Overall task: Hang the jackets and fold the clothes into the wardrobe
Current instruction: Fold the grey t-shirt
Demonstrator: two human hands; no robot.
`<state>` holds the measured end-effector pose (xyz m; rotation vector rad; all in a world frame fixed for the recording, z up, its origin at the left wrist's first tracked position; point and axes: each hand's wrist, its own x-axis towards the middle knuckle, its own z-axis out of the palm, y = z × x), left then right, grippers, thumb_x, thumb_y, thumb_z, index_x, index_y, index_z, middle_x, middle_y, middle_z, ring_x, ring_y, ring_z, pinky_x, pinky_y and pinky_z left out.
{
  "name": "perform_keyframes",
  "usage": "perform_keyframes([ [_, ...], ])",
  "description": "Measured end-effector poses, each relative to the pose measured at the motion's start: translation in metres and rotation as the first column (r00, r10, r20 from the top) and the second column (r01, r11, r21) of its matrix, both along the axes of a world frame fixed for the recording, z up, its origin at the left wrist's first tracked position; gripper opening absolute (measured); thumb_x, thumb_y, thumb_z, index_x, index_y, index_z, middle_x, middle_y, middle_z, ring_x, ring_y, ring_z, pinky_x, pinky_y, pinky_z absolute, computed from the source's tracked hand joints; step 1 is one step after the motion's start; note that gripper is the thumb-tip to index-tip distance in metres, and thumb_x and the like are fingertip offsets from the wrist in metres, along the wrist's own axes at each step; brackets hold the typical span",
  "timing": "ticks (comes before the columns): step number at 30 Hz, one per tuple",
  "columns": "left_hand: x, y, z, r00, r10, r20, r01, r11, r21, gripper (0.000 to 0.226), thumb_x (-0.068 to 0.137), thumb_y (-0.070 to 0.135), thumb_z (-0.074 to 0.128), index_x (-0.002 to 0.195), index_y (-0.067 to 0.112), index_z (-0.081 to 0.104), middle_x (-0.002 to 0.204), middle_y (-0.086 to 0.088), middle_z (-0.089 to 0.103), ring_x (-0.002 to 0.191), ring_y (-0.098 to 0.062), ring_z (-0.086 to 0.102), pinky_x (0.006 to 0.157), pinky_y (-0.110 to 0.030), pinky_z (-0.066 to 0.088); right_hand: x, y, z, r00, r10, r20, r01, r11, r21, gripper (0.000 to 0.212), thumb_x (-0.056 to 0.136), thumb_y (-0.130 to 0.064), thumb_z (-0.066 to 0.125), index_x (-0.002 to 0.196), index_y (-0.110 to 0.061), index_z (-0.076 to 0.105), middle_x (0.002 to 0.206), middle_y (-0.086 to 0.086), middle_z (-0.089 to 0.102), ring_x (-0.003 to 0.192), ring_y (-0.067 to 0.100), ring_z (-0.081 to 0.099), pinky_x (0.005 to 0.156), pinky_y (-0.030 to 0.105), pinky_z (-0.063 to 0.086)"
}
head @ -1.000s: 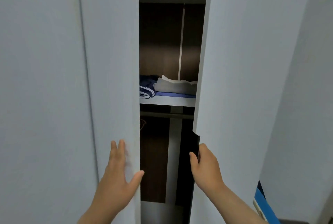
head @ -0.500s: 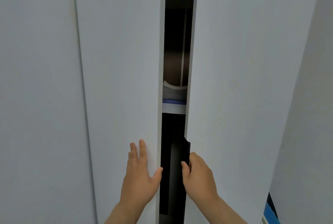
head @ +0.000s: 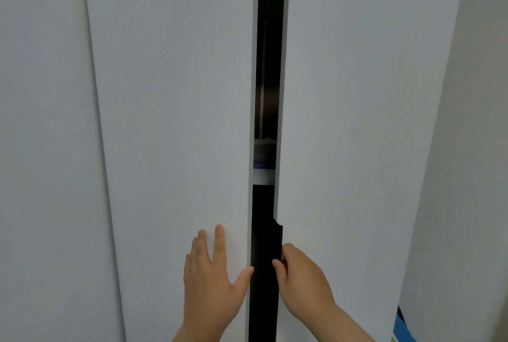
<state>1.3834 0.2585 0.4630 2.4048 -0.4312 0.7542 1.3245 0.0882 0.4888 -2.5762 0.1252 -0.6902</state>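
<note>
Two tall white wardrobe doors stand almost together, with a narrow dark gap between them. My left hand (head: pixel 213 278) lies flat with straight fingers on the left door (head: pixel 176 121), thumb at its edge. My right hand (head: pixel 302 278) curls round the black handle strip (head: pixel 277 237) on the edge of the right door (head: pixel 357 121). Through the gap I see a sliver of folded clothes (head: pixel 264 146), pale over blue, on a white shelf (head: pixel 262 176). The rest of the inside is hidden.
Another white panel (head: pixel 46 149) runs down the left side. A white wall (head: pixel 472 149) stands at the right, with a blue and black object (head: pixel 402 328) at its foot in the lower right corner.
Both doors have swung inward and the gap has shrunk from a wide opening to a thin slit. My hands moved toward each other with the doors. Most of the shelf is now covered.
</note>
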Motion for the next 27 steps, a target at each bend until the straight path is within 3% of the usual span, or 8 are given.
perform_keyframes([
  [3,0.025,0.026,0.003,0.991,-0.072,0.117,0.058,0.992,0.116,0.097,0.079,0.076,0.035,0.154,0.036,-0.013,0.164,-0.008,-0.005,0.149,-0.027,0.002,0.118,-0.05,0.023,0.0,-0.025,0.003,0.979,-0.055,0.197,0.097,0.973,-0.211,0.022,0.098,-0.029,0.051,0.119,-0.021,0.054,0.122,-0.002,0.055,0.109,0.02,0.053,0.092,0.023,0.047],
  [5,0.045,0.041,0.014,0.979,-0.084,0.185,0.056,0.987,0.153,0.094,0.081,0.075,0.033,0.155,0.034,-0.009,0.163,-0.004,-0.017,0.151,-0.022,-0.011,0.121,-0.044,0.008,0.006,-0.048,0.008,0.944,-0.118,0.308,0.214,0.93,-0.3,0.064,0.092,-0.033,0.062,0.148,-0.02,0.035,0.152,0.014,0.037,0.138,0.03,0.035,0.11,0.039,0.036],
  [7,0.06,0.047,0.031,0.963,-0.088,0.253,0.041,0.982,0.185,0.086,0.089,0.072,0.027,0.156,0.031,-0.005,0.164,-0.004,-0.016,0.151,-0.022,-0.014,0.119,-0.038,-0.002,0.016,-0.065,0.023,0.933,-0.14,0.331,0.269,0.882,-0.386,0.081,0.093,-0.046,0.05,0.159,-0.023,0.008,0.163,0.017,0.013,0.151,0.031,0.008,0.12,0.044,0.018],
  [9,0.073,0.047,0.039,0.954,-0.11,0.277,0.037,0.966,0.256,0.076,0.095,0.067,0.019,0.157,0.027,-0.002,0.164,-0.007,-0.011,0.151,-0.025,-0.01,0.119,-0.04,-0.004,0.028,-0.074,0.032,0.94,-0.147,0.309,0.282,0.842,-0.46,0.076,0.097,-0.055,0.03,0.158,-0.024,-0.001,0.164,0.014,0.004,0.152,0.03,-0.003,0.119,0.048,0.007],
  [11,0.086,0.045,0.034,0.957,-0.132,0.259,0.042,0.945,0.324,0.074,0.097,0.066,0.015,0.158,0.026,0.001,0.165,-0.008,-0.007,0.151,-0.027,-0.006,0.12,-0.042,-0.001,0.038,-0.082,0.029,0.948,-0.175,0.267,0.294,0.809,-0.51,0.07,0.099,-0.058,0.016,0.158,-0.024,-0.002,0.165,0.014,0.0,0.151,0.034,0.003,0.117,0.05,0.005],
  [14,0.105,0.048,0.012,0.965,-0.124,0.232,0.03,0.927,0.373,0.077,0.096,0.068,0.015,0.158,0.023,0.007,0.165,-0.01,0.0,0.151,-0.028,-0.001,0.119,-0.043,0.002,0.049,-0.094,0.012,0.953,-0.192,0.236,0.292,0.796,-0.531,0.074,0.097,-0.057,0.024,0.158,-0.024,-0.001,0.165,0.014,-0.006,0.149,0.037,0.009,0.117,0.049,0.004],
  [18,0.119,0.051,0.003,0.967,-0.124,0.222,0.029,0.922,0.386,0.077,0.095,0.069,0.016,0.158,0.023,0.01,0.165,-0.008,0.003,0.152,-0.024,-0.001,0.119,-0.043,0.005,0.057,-0.098,0.011,0.954,-0.219,0.205,0.296,0.801,-0.521,0.07,0.098,-0.058,0.003,0.158,-0.023,0.002,0.164,0.017,0.008,0.149,0.039,0.011,0.117,0.05,0.006],
  [27,0.135,0.04,-0.002,0.967,-0.12,0.227,0.033,0.936,0.352,0.072,0.098,0.064,0.014,0.157,0.025,0.013,0.165,-0.006,0.004,0.152,-0.022,0.001,0.119,-0.044,0.007,0.069,-0.107,0.003,0.957,-0.225,0.183,0.289,0.793,-0.537,0.067,0.101,-0.054,0.005,0.159,-0.021,0.007,0.163,0.016,0.014,0.151,0.036,0.008,0.117,0.052,0.012],
])
